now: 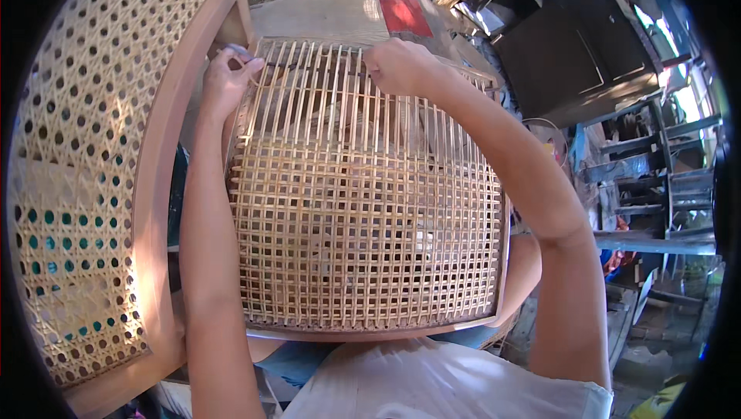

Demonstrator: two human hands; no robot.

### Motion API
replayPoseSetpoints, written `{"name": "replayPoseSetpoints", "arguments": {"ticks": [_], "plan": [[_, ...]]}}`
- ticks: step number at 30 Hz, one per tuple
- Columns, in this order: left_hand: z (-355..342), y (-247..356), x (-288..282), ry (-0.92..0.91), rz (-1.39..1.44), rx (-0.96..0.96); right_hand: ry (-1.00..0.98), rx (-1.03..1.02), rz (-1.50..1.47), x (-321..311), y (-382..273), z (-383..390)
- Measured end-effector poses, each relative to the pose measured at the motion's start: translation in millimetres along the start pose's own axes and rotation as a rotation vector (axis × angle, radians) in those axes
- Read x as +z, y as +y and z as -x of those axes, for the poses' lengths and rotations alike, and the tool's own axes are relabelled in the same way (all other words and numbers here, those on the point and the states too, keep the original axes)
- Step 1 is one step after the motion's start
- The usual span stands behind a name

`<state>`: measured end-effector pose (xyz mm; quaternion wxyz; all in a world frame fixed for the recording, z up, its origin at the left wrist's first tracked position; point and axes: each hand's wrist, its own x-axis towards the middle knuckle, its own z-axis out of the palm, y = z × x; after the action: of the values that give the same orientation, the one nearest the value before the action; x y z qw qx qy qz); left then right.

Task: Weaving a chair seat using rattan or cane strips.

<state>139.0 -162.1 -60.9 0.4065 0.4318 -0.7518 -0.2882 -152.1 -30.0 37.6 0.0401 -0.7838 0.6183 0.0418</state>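
Observation:
A wooden frame (504, 264) rests across my lap with rattan weaving (363, 226) on it. The near part is a close square grid; toward the far edge only lengthwise rattan strands (309, 106) run, with gaps between them. At the far left corner, my left hand (226, 78) is closed in a pinch of thumb and fingers; what lies in it is too small to name. My right hand (401, 67) is a closed fist over the strands near the far edge, its fingertips hidden. A thin dark strip (282, 65) crosses the strands between the two hands.
A larger wooden frame (154, 164) with open-patterned cane webbing (85, 110) stands close along my left arm. Beyond the work lie a flat board (316, 17) and a red square (405, 15). A dark cabinet (579, 48) and cluttered wooden racks (656, 179) fill the right.

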Motion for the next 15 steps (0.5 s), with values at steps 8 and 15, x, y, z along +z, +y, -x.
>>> {"name": "replayPoseSetpoints", "arguments": {"ticks": [8,15], "plan": [[6,20,3,0.055,-0.051,-0.112,0.037,0.113,0.133,2,-15,-5],[5,20,2,0.035,-0.014,-0.149,0.006,0.092,0.153,-8,-23,-19]]}}
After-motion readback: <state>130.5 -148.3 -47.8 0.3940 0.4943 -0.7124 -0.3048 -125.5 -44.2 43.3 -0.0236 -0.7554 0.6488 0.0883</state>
